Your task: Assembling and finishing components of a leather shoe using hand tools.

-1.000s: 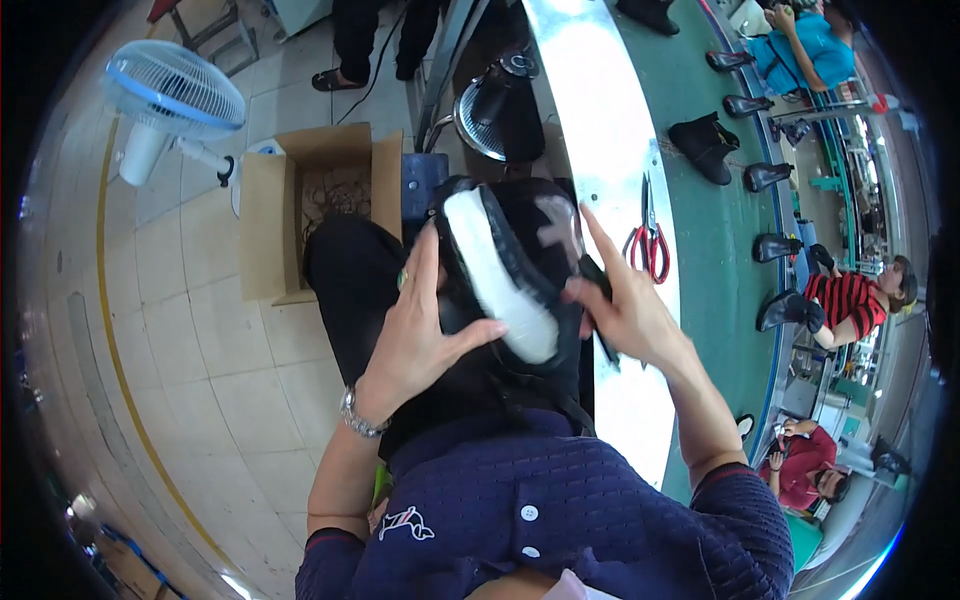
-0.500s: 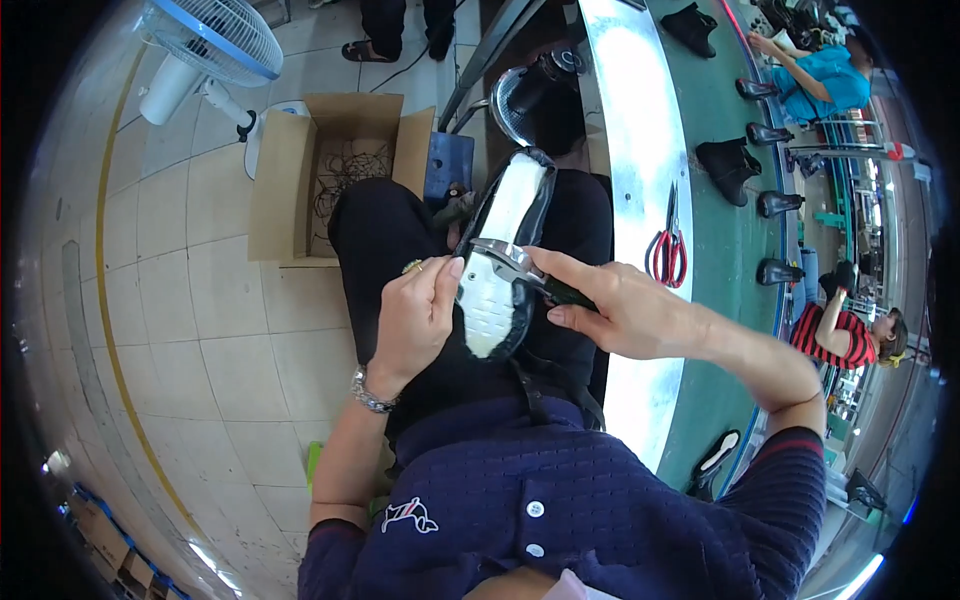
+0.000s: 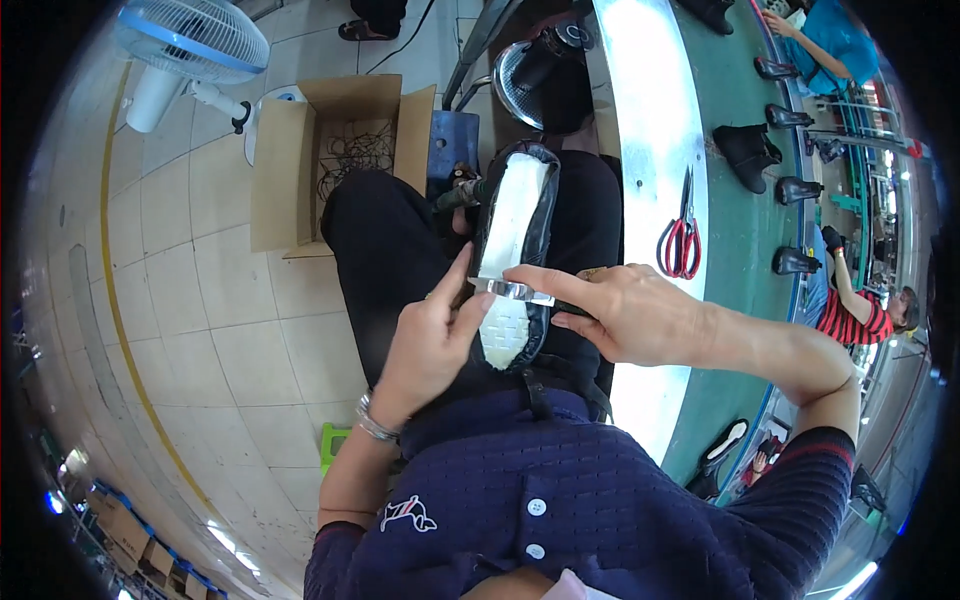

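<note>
A black leather shoe [image 3: 545, 215] lies bottom up across my lap, its toe end pointing away from me. A long pale insole board [image 3: 515, 205] covers its underside, with rows of small marks near the heel end. In my right hand [image 3: 640, 315] are metal-headed pincers [image 3: 512, 289], closed round the handle, with the index finger stretched along the head. The pincers' head lies crosswise over the insole board. My left hand [image 3: 432, 335] grips the shoe's left edge, its thumb by the pincers' head and its index finger along the side.
Red-handled scissors [image 3: 680, 245] lie on the shiny metal bench [image 3: 655, 130] at my right. Beyond it, a green conveyor [image 3: 735, 265] carries black boots [image 3: 748, 155], with co-workers on its far side. A cardboard box [image 3: 283, 180] of tangled strips and a fan [image 3: 190, 45] stand ahead left.
The pincers' head has moved toward the heel end of the shoe and lies flatter across it. My left thumb and index finger have spread apart. The whole view has shifted slightly.
</note>
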`<state>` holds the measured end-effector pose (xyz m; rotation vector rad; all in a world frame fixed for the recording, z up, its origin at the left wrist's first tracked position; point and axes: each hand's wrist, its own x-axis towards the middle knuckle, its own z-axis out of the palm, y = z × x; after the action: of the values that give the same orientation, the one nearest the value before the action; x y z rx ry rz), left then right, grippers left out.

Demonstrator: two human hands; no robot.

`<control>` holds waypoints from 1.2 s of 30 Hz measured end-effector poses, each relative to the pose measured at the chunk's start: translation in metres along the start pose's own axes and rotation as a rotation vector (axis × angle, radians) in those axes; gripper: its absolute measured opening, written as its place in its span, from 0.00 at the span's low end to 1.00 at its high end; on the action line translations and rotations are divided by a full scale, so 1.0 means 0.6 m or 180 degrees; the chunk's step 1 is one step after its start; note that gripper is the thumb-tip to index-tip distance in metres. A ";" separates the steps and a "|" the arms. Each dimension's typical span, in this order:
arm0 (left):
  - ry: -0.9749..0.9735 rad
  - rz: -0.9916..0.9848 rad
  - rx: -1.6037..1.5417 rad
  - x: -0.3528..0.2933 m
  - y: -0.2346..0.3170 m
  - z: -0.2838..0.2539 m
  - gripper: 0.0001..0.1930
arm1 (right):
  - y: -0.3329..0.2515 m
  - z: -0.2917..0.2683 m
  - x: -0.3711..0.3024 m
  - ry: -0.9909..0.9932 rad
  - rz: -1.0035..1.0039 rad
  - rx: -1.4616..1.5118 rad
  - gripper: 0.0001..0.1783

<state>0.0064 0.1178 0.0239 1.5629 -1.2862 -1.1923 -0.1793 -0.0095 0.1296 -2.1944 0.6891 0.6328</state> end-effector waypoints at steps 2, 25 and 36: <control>-0.1205 -0.1035 -0.2169 0.012 -0.018 -0.030 0.39 | 0.016 0.014 -0.004 0.0128 -0.0104 0.0045 0.36; -0.0426 -0.0997 -0.3562 0.063 -0.018 0.038 0.37 | -0.041 -0.088 -0.014 0.1619 -0.0975 -0.0002 0.37; -0.0581 -0.0993 -0.3543 0.071 -0.016 0.039 0.38 | 0.047 -0.044 0.039 0.1803 -0.0749 -0.0855 0.36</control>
<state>-0.0117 0.0778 0.0006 0.8182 -0.2816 -1.8259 -0.1742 -0.0523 0.1168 -2.6862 0.6322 -0.0338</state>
